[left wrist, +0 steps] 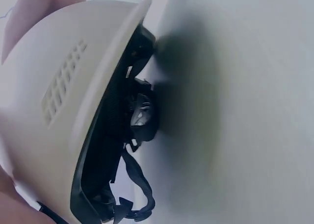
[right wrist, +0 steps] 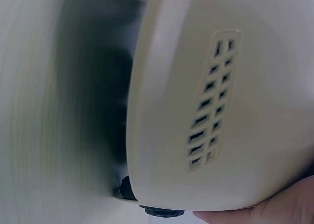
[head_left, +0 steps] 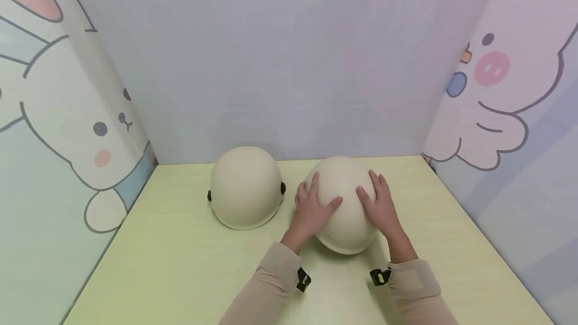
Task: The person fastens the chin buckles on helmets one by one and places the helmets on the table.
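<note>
Both hands hold a smooth cream helmet (head_left: 345, 229) between them at the right of the table. The left hand (head_left: 311, 210) grips the dome's left side, thumb spread toward the front. On the other side, the right hand (head_left: 382, 209) grips the dome with its fingers over the far part. A shadowed gap separates the rim from the table in both wrist views. Black padding and a looped chin strap (left wrist: 141, 182) hang under the rim in the left wrist view. The right wrist view shows a slotted vent (right wrist: 211, 104) and a black knob (right wrist: 164, 212).
A second cream helmet (head_left: 246, 187) with black side knobs sits dome up on the left of the pale yellow-green table (head_left: 180, 270). A plain grey-lilac wall (head_left: 289, 64) stands behind; side walls with cartoon animals flank the table.
</note>
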{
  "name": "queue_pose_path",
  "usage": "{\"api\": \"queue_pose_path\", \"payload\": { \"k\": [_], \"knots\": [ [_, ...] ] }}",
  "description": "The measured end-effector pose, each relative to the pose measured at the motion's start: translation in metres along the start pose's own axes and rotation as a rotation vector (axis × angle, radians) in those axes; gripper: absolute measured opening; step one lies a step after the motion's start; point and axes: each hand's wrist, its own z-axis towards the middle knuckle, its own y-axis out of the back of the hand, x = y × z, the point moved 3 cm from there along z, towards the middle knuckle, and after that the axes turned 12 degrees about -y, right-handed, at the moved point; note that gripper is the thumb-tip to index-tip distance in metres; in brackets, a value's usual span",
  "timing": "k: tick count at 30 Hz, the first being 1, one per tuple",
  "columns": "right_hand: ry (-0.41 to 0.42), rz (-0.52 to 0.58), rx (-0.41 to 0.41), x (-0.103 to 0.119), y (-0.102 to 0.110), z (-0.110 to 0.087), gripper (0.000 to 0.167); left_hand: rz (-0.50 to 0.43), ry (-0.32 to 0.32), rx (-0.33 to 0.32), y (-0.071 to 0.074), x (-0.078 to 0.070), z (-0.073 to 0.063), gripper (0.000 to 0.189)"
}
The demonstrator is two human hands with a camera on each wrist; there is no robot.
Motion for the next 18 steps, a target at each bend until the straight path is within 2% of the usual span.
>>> {"api": "queue_pose_path", "payload": {
  "k": [7, 18],
  "knots": [
    [0.034, -0.052, 0.040, -0.002, -0.007, 0.002, 0.075, -0.029, 0.039, -0.030, -0.006, 0.009, -0.003, 0.100],
    [0.056, -0.121, 0.024, -0.004, -0.015, 0.001, 0.076, -0.151, 0.050, -0.060, -0.022, 0.029, -0.009, 0.096]
  ]
}}
